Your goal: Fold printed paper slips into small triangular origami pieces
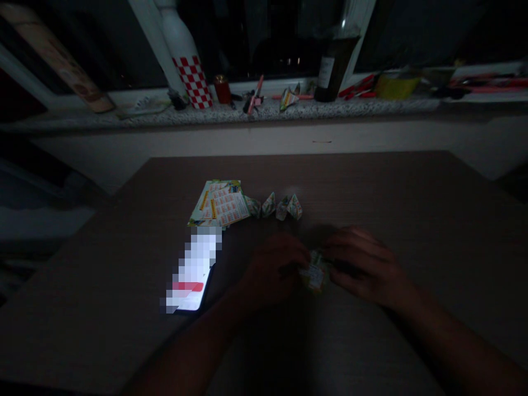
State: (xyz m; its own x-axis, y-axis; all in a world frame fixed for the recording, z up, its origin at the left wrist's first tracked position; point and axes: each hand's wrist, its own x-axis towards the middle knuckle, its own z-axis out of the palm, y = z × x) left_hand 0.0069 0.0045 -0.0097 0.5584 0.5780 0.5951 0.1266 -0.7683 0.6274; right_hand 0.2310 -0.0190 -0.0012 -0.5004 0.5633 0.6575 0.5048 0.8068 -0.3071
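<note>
Between my hands, low over the table, is a small folded piece of printed paper, green, white and yellow. My left hand has its fingers closed on the paper's left edge. From the other side, the curled fingers of my right hand grip its right edge. Dim light blurs the fingertips. Beyond my hands, several folded paper shapes stand in a row. They adjoin a stack of printed paper sheets on their left. A lit phone lies left of my left hand, its screen partly pixelated.
The brown table meets a wall below a stone windowsill. On the sill stand a red-and-white checked bottle, a small red jar, a dark bottle, pens and another folded paper shape.
</note>
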